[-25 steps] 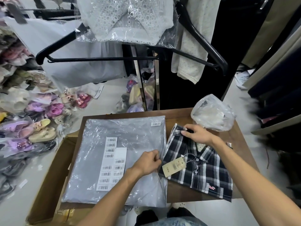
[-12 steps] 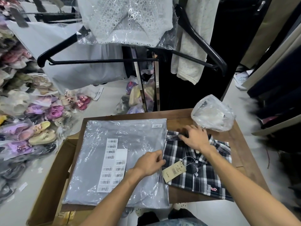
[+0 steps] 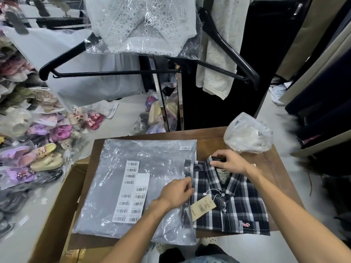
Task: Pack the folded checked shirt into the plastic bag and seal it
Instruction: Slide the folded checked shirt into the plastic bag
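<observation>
Head view: left hand (image 3: 177,192) pinches the open edge of the plastic bag (image 3: 133,186), fingers closed on the film right at the shirt's left side. Right hand (image 3: 228,161) is closed on the collar end of the checked shirt (image 3: 231,202), at the far side from the body. Shirt lies flat on the counter (image 3: 271,168) between the hands and toward the right forearm; only its left edge looks tucked under the bag mouth, the rest is outside.

Risks, as judgement: mouth is held at one spot only, so the film may collapse and the shirt's corner snag on it. Pushing from the collar alone could buckle the fold. The paper hang tag (image 3: 202,206) sits just beside the left hand and could catch on the bag edge or crease. The barcode labels (image 3: 131,194) lying on the bag left of the left hand may slide off. Crumpled clear bag (image 3: 247,134) beyond the right hand is apart, low risk.
</observation>
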{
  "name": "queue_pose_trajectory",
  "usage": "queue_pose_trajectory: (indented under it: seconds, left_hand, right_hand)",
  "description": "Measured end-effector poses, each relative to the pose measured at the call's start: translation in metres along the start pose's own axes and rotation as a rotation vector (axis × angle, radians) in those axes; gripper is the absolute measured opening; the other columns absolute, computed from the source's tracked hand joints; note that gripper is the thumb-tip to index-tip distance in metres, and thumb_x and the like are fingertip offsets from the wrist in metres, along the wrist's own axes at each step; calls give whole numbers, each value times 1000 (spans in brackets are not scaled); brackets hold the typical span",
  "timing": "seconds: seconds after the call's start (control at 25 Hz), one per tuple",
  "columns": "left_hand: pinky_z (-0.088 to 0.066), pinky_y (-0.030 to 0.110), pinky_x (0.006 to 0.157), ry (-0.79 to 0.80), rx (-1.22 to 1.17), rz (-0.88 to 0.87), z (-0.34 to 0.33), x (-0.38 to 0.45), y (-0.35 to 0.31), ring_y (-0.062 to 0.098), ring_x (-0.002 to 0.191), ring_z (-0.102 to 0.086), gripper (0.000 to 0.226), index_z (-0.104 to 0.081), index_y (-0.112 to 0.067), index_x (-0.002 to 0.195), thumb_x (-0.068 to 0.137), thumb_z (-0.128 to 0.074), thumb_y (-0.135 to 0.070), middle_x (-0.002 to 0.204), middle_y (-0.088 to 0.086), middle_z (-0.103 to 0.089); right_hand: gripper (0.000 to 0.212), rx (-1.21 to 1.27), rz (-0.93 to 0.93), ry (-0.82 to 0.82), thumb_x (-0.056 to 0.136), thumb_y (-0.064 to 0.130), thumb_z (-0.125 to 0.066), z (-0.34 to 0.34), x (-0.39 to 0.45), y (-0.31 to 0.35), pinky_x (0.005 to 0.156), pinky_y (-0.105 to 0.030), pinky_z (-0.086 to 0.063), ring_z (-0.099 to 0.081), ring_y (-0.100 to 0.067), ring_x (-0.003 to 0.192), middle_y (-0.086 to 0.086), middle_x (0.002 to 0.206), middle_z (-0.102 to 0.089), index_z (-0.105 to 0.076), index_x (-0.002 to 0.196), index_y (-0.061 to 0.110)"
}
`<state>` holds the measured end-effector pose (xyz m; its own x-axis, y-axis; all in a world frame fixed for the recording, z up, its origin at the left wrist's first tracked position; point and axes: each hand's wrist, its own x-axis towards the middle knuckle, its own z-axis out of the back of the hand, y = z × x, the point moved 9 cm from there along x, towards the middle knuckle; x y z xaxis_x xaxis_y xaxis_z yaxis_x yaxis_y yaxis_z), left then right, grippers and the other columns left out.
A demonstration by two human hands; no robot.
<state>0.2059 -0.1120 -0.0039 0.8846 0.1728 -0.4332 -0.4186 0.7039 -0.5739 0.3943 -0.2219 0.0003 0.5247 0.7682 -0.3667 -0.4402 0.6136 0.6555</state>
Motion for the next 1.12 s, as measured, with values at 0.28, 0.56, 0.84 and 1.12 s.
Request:
queue_pose_trajectory:
  seconds: [0.28, 0.56, 0.84, 1.12]
  left_hand:
    - [-60, 41, 74, -11, -230, 73, -2, 1, 1, 16, 70, -77, 21, -52, -12, 88, 103, -56, -27, 78, 10, -76]
    - [-59, 33, 67, -8, -394, 110, -12, -2, 10, 14, 68, -78, 20, -52, -10, 92, 104, -57, -24, 75, 6, -73]
    - [-61, 41, 73, -20, -475, 162, -22, 3, 17, 20, 70, -79, 21, -53, 1, 102, 103, -59, -19, 89, 21, -77]
    - [-63, 29, 73, -23, -379, 115, -16, 5, 6, 8, 65, -76, 15, -57, -12, 90, 101, -63, -21, 78, 10, -76]
  right_hand:
    - [35, -48, -124, -208, 86, 54, -72, -17, 15, 22, 89, -33, -53, -69, -13, 91, 6, 104, -78, -73, 110, 28]
    - [49, -235, -305, -277, 96, 55, -55, 9, 1, -15, 110, -53, -40, -48, -35, 130, -12, 139, -56, -60, 134, 23]
    - [76, 10, -694, -258, 84, 65, -61, 10, -58, -105, 101, -51, -50, -52, -40, 125, -21, 133, -54, -50, 132, 8]
    - [32, 633, -682, -204, 90, 17, -74, -31, -67, -84, 59, -32, -54, -69, -22, 81, -11, 99, -71, -56, 112, 1]
